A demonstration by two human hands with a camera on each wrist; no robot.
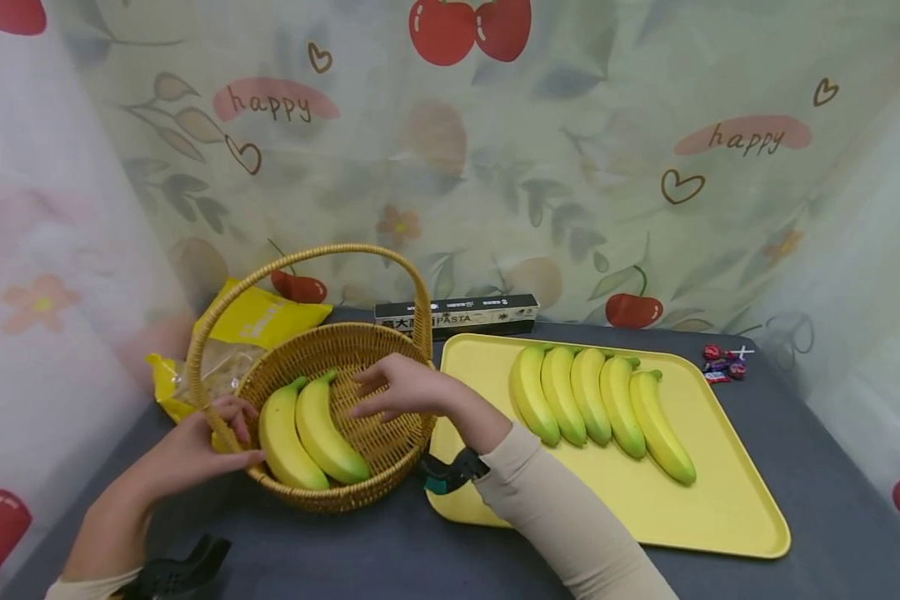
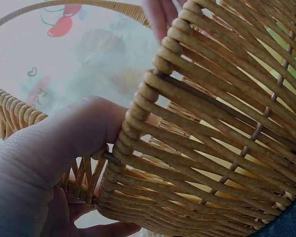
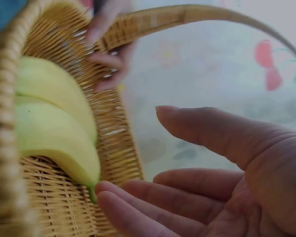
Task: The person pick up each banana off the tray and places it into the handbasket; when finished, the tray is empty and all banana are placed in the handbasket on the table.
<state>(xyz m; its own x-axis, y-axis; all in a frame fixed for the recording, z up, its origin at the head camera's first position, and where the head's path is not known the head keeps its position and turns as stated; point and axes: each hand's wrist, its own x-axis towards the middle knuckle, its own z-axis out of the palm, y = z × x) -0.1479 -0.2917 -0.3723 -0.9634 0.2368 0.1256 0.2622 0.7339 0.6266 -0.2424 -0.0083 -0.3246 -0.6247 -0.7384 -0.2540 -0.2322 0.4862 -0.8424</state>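
Two yellow bananas (image 1: 328, 433) with greenish tips lie side by side in the left part of a round wicker basket (image 1: 352, 498) with a tall arched handle. My left hand (image 1: 195, 442) grips the basket's rim at the left foot of the handle; in the left wrist view the thumb of that hand (image 2: 54, 143) lies over the woven edge. My right hand (image 1: 408, 387) is held over the right side of the basket, fingers parted and holding nothing. In the right wrist view, the fingertips of this hand (image 3: 202, 197) are close to one banana's stem (image 3: 92, 192).
Several bananas (image 1: 588, 396) lie in a row on a yellow tray (image 1: 712, 517) right of the basket. Behind stand a black PASTA box (image 1: 487, 315) and a yellow bag (image 1: 277, 317). Small wrapped sweets (image 1: 723, 365) lie beyond the tray's right edge. Patterned curtains enclose the dark tabletop (image 1: 390, 550).
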